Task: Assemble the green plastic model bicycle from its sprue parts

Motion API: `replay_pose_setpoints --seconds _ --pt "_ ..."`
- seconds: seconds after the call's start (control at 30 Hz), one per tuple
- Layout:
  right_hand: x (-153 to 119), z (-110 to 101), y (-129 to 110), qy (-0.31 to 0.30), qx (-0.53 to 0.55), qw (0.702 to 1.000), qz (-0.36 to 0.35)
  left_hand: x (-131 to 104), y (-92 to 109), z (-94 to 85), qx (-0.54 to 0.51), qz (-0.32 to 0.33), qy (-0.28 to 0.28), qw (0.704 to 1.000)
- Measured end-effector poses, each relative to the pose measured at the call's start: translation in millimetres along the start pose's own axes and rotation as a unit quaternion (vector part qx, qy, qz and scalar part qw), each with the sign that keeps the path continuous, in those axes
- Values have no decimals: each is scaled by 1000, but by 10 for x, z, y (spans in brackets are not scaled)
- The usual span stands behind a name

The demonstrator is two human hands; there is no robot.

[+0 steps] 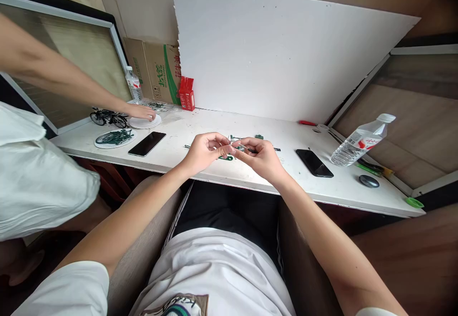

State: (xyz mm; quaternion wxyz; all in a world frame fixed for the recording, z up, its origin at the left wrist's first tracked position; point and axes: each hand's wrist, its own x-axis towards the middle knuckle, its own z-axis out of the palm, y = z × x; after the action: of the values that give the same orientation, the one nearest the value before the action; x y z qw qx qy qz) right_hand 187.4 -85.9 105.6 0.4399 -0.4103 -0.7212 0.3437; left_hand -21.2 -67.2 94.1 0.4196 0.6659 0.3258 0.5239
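Near the front edge of the white table [250, 170], my left hand [207, 151] and my right hand [260, 156] meet at the fingertips. Both are closed in a pinch on small thin pieces [233, 144], pale and dark green, whose exact shape is too small to make out. Below the fingertips a green part [226, 158] lies on the table. Behind my right hand rests a small dark green block [259, 137]. A thin dark piece [277, 149] sticks out just right of that hand.
At the left, another person's hand [142, 112] touches a white plate [146, 123], near a black model bicycle [108, 117] and a plate of green parts [114, 137]. Phones [147, 143] [314, 163] flank my hands. A bottle [365, 139] stands tilted at the right.
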Motion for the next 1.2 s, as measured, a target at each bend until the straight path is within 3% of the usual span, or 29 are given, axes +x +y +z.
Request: replay_pose_setpoints --seconds 0.23,0.4,0.5,0.57,0.67,0.8,0.9,1.03,1.2 --pt "67 42 161 2 25 1000 -15 27 -201 23 -17 -7 41 999" --pt "146 13 391 -39 56 997 45 71 -407 9 -39 -51 4 998" --pt "191 -16 532 -25 65 994 82 118 -554 -39 -33 -79 -37 996" --pt "220 -41 600 -21 96 990 98 167 -658 -145 1 -77 -52 996" --pt "254 -79 646 -18 154 983 96 254 -786 -453 156 -20 -12 988" --pt "269 -97 649 -21 195 977 86 333 -864 -968 372 10 -26 928" --pt "261 -79 655 -29 198 976 84 345 -913 -1224 417 -36 -70 906" --pt "246 -45 683 -42 180 979 81 347 -992 -1326 375 -100 -139 911" --pt "226 -12 683 -38 157 983 89 361 -1040 -1312 354 -90 -144 920"
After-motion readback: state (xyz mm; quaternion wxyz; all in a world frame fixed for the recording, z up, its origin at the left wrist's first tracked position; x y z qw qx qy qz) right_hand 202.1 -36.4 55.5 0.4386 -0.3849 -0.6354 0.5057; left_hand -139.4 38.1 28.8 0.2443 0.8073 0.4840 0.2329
